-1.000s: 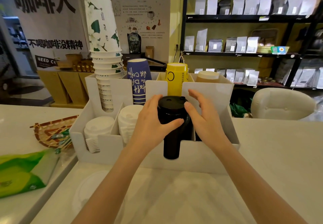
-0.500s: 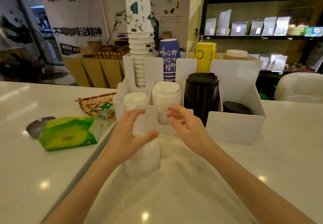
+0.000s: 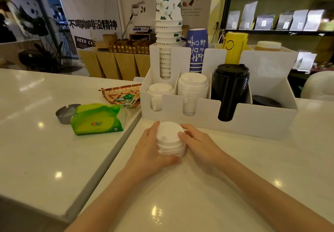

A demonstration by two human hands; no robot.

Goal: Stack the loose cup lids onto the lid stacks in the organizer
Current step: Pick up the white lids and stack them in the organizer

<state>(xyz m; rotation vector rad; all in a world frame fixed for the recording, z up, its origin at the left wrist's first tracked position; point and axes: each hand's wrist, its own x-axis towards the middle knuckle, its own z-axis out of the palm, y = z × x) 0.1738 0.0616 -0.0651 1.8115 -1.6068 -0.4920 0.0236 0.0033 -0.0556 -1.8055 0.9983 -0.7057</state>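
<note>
Both hands closed round loose white lid pile (image 3: 170, 139) on desk (image 3: 198, 186): left hand (image 3: 151, 148) cupping one side, right hand (image 3: 196, 144) other. Organizer (image 3: 253, 123) just beyond fingers; black stack (image 3: 230, 85) full, white stack (image 3: 192, 87) awaiting pile.

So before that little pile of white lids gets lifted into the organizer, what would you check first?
1. Both hands on the pile: ok. The left hand and right hand cup the white lid pile from either side.
2. Pile sits straight: ok, it looks even.
3. Pile free of the counter: cannot tell.
4. Matching slots in the organizer: ok. Short white stack and tall white stack both stand open on top.
5. Which white stack fits these lids: cannot tell.
6. Path clear: ok, only the organizer's low front wall lies between.
</note>
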